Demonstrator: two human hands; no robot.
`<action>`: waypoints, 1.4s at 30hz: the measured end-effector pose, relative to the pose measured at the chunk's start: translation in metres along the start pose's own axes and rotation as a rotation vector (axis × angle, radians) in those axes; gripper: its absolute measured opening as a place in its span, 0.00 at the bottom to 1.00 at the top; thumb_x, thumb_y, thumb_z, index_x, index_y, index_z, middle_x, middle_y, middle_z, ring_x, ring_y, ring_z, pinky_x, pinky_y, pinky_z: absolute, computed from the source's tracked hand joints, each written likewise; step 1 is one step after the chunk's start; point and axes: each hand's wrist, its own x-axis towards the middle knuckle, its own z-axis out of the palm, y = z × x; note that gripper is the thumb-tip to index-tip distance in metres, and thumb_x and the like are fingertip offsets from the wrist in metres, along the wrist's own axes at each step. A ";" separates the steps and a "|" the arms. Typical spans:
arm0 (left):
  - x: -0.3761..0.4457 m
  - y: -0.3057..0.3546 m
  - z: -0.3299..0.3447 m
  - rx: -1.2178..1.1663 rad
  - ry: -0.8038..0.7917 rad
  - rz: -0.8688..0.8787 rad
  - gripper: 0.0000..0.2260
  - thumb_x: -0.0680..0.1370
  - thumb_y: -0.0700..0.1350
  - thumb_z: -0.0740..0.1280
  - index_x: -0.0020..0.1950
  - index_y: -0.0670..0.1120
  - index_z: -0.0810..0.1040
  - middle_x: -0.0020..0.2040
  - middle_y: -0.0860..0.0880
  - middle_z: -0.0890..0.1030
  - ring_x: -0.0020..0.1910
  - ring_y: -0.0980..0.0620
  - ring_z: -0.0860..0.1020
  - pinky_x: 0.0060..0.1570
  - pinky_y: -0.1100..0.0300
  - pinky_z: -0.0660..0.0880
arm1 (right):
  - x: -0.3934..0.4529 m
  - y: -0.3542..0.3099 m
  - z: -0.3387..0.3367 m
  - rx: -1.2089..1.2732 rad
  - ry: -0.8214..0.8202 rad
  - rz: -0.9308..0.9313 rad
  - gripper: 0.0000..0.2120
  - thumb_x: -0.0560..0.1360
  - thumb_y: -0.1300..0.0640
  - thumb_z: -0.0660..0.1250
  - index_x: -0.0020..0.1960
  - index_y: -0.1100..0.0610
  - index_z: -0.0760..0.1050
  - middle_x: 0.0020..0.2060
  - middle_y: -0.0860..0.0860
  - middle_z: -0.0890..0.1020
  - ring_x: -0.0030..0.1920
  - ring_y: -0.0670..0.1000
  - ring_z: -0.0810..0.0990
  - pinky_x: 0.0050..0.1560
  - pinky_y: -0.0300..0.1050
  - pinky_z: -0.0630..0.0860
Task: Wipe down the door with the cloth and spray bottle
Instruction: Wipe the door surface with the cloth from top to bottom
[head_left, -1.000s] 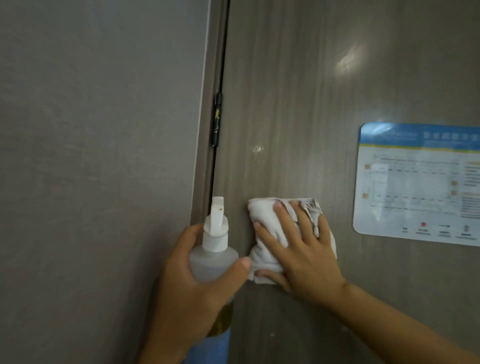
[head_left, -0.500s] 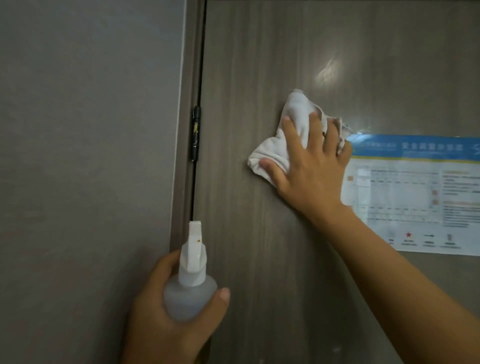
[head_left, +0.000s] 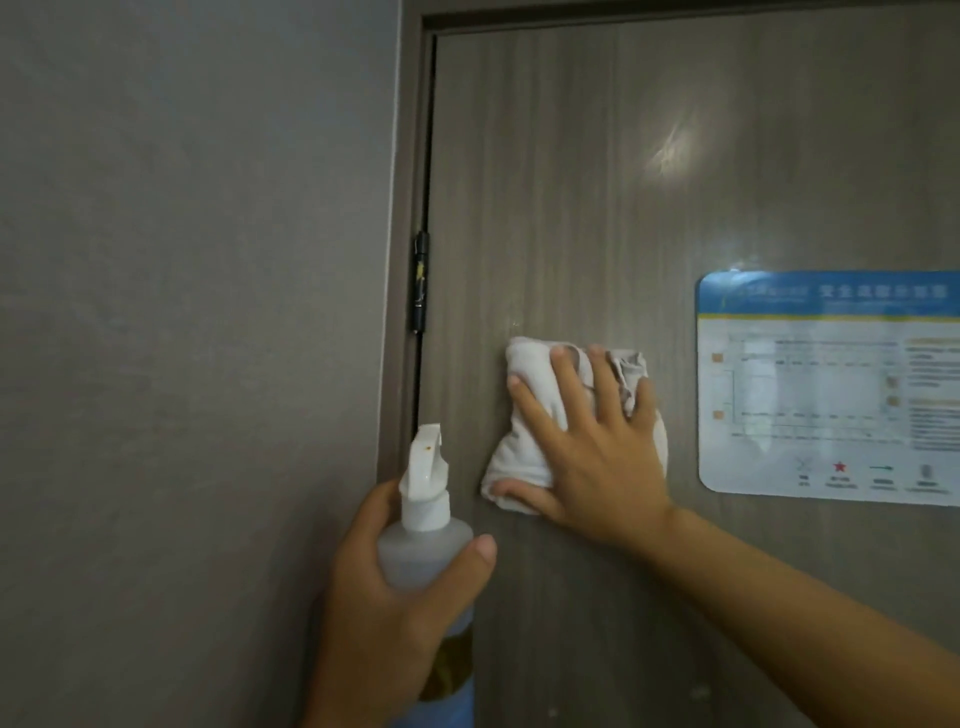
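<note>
While the right hand (head_left: 597, 447) lies flat against the door (head_left: 571, 182), its fingers are spread and fairly straight, pressing a bunched white cloth (head_left: 524, 415) onto the wood-grain surface. That cloth sits at mid height on the panel, between the hinge side and the notice, with the thumb laid along its lower edge. Its top corners show above the fingertips, and a rumpled fold sticks out near the little finger.

Lower and to the left, the left hand (head_left: 384, 613) grips the spray bottle (head_left: 426, 545) around its translucent body, thumb wrapped across the front and fingers curled behind. The bottle stands nearly upright, and its white nozzle head rises in front of the gap between door and frame. A yellowish band and a blue section show at the bottle's lower part. The 2 hands are near each other but not touching.

A black hinge (head_left: 420, 283) sits in the dark gap on the door's left edge, above the nozzle. A blue-and-white laminated notice (head_left: 831, 389) is fixed to the door just right of the cloth; its print is too blurred to read. A bright glare spot shines on the door above the right hand. A grey wall (head_left: 182, 338) fills the left side.
</note>
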 end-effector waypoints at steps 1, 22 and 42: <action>0.001 0.001 0.000 -0.002 0.015 -0.007 0.23 0.56 0.59 0.78 0.51 0.66 0.82 0.43 0.48 0.86 0.41 0.45 0.86 0.48 0.41 0.84 | 0.018 0.000 -0.003 0.007 0.006 0.020 0.49 0.73 0.18 0.52 0.84 0.48 0.59 0.82 0.63 0.58 0.80 0.71 0.55 0.72 0.78 0.55; -0.010 -0.004 -0.007 0.136 -0.031 0.109 0.25 0.66 0.56 0.76 0.60 0.50 0.80 0.52 0.51 0.86 0.49 0.51 0.86 0.45 0.56 0.84 | -0.050 -0.058 0.025 0.010 -0.022 -0.338 0.37 0.79 0.27 0.57 0.80 0.48 0.66 0.81 0.61 0.62 0.79 0.67 0.61 0.75 0.71 0.55; -0.066 -0.045 0.033 0.096 0.019 0.019 0.17 0.64 0.58 0.77 0.52 0.62 0.81 0.46 0.51 0.84 0.43 0.49 0.85 0.44 0.47 0.85 | -0.111 0.034 0.015 -0.052 0.070 -0.079 0.36 0.79 0.27 0.59 0.78 0.48 0.70 0.80 0.62 0.65 0.77 0.67 0.67 0.73 0.70 0.58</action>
